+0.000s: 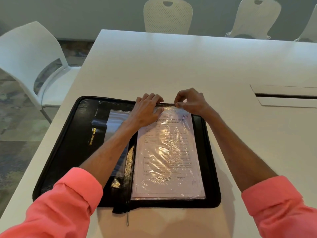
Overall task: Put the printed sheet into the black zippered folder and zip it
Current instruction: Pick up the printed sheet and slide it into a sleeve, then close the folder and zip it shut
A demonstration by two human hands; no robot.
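A person in rolled coral-pink sleeves is leaning over a white tabletop, where a black zippered folder is lying spread open. The printed sheet is sitting inside a clear plastic sleeve on the folder's half below the right hand, reaching from both hands back toward the person. The left hand is lying flat and open, fingers spread, pressing down on the top corner of the sleeve and gripping nothing. Just beside it, the right hand is curling nearly closed, thumb and fingertips pinching the sleeve's top edge. Under the left forearm, the folder's other half is showing a gold "IMPORTANT PAPER" label. A zipper pull is hanging off the folder's near edge between the forearms. White chairs are standing beyond the hands.
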